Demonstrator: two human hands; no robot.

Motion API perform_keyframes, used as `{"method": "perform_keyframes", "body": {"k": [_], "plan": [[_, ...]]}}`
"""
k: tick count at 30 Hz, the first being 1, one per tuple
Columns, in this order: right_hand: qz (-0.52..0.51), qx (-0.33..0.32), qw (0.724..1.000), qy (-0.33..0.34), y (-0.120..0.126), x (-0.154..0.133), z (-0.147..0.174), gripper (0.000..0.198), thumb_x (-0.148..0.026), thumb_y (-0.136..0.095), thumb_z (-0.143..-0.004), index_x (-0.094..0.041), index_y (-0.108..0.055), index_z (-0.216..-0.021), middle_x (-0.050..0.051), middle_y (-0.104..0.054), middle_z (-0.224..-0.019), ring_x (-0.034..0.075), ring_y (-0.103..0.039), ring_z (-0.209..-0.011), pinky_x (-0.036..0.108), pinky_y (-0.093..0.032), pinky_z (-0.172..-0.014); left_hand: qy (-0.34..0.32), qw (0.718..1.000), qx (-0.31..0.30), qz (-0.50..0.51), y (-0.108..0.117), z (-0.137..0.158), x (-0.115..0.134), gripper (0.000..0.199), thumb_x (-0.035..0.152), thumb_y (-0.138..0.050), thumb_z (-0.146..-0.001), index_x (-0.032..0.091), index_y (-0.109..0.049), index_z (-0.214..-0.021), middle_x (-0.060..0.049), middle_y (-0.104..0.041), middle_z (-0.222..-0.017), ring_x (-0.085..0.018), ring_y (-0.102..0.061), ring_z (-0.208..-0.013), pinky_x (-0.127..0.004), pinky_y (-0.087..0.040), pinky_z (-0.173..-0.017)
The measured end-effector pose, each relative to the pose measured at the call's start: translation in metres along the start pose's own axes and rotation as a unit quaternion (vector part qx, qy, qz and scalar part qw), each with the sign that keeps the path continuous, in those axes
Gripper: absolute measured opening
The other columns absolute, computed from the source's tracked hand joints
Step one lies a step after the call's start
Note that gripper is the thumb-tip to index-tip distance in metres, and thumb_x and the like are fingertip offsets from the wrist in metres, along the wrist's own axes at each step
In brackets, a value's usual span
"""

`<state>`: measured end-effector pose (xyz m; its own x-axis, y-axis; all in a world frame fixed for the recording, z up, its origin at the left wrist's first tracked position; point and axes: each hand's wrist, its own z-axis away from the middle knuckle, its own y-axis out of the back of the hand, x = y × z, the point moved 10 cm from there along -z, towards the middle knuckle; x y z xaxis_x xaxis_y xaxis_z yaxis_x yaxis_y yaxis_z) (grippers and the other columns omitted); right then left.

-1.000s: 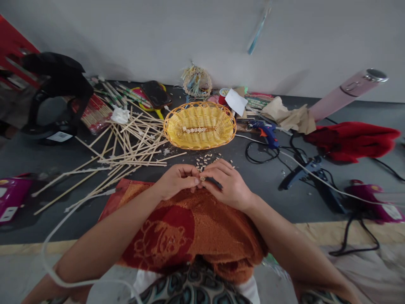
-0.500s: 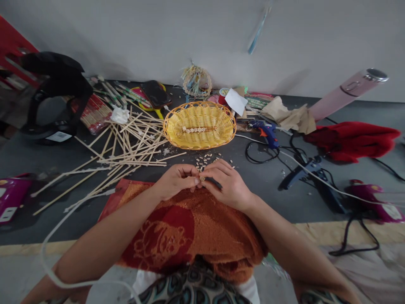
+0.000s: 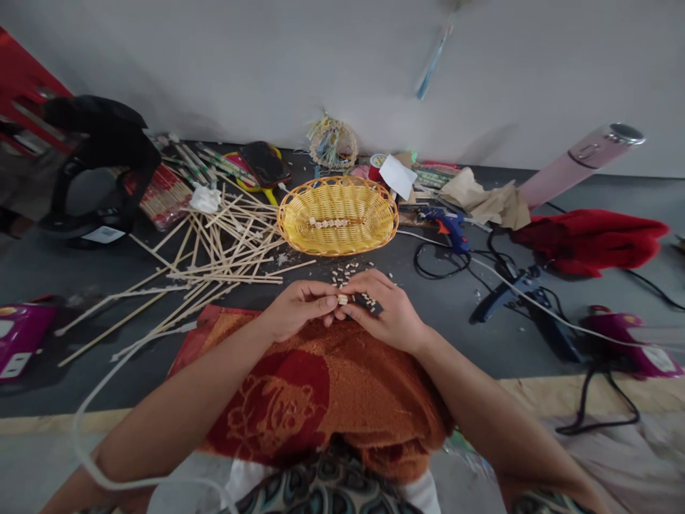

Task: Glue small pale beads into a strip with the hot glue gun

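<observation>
Between the fingertips of both hands is a small cluster of short wooden stick pieces. My left hand pinches its left side with thumb and forefinger. From the right, my right hand pinches the same cluster, fingers bent over it. Loose short wooden pieces lie scattered on the dark table just beyond my fingers, some partly hidden by the right hand. Behind them stands a yellow wicker basket with a row of joined pale pieces on its bottom. An orange towel is spread below my wrists.
Long wooden sticks are heaped on the left. To the right lie a blue glue gun, blue-handled cutters and a red cloth. A pink bottle stands by the wall. A white cable crosses my left arm's side.
The small cluster has turned between my fingertips and shows more of its pale side. Both hands stay almost in place, with the right fingers slightly shifted. The view has moved a little.
</observation>
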<state>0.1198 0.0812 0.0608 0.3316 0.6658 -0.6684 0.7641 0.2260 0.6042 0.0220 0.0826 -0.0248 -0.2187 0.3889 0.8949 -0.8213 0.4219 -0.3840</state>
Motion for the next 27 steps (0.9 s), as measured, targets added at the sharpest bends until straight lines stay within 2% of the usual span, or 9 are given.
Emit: {"method": "perform_keyframes", "body": {"k": [5,9,13,27], "plan": [[0.007,0.013,0.999,0.029,0.003,-0.006,0.0,0.02,-0.018,-0.06,-0.087,-0.021,-0.061,-0.107,0.007,-0.064,-0.099,0.019,-0.059,-0.1,0.037,-0.052,-0.086,-0.01,1.0,0.005,0.001,0.001,-0.001,0.001,0.024,0.035,-0.071,-0.079,0.012,-0.07,-0.082,-0.004,-0.067,-0.075,-0.008,-0.055,-0.059,-0.021,-0.042,-0.06],[0.088,0.026,0.995,0.049,0.007,-0.008,0.001,0.017,-0.018,-0.061,-0.083,-0.021,-0.062,-0.1,0.008,-0.066,-0.099,0.021,-0.06,-0.093,0.04,-0.05,-0.084,-0.021,0.999,0.03,0.011,0.005,-0.002,0.003,0.02,0.032,-0.072,-0.078,0.013,-0.068,-0.083,-0.003,-0.067,-0.077,-0.007,-0.054,-0.058,-0.021,-0.041,-0.059],[0.14,0.017,0.989,0.05,0.005,-0.006,0.001,0.016,-0.017,-0.061,-0.081,-0.02,-0.062,-0.097,0.008,-0.067,-0.101,0.022,-0.06,-0.092,0.041,-0.049,-0.082,-0.016,1.0,0.02,-0.017,0.002,-0.002,0.002,0.022,0.033,-0.07,-0.08,0.012,-0.071,-0.087,-0.006,-0.069,-0.081,-0.008,-0.054,-0.06,-0.021,-0.041,-0.061],[0.133,-0.002,0.989,0.069,-0.006,-0.009,0.003,0.019,-0.02,-0.061,-0.086,-0.02,-0.063,-0.104,0.008,-0.067,-0.101,0.021,-0.059,-0.093,0.039,-0.049,-0.081,-0.01,0.999,0.021,-0.049,0.0,-0.001,0.006,0.017,0.027,-0.073,-0.075,0.011,-0.065,-0.077,-0.001,-0.063,-0.071,-0.008,-0.054,-0.06,-0.02,-0.042,-0.06]]}}
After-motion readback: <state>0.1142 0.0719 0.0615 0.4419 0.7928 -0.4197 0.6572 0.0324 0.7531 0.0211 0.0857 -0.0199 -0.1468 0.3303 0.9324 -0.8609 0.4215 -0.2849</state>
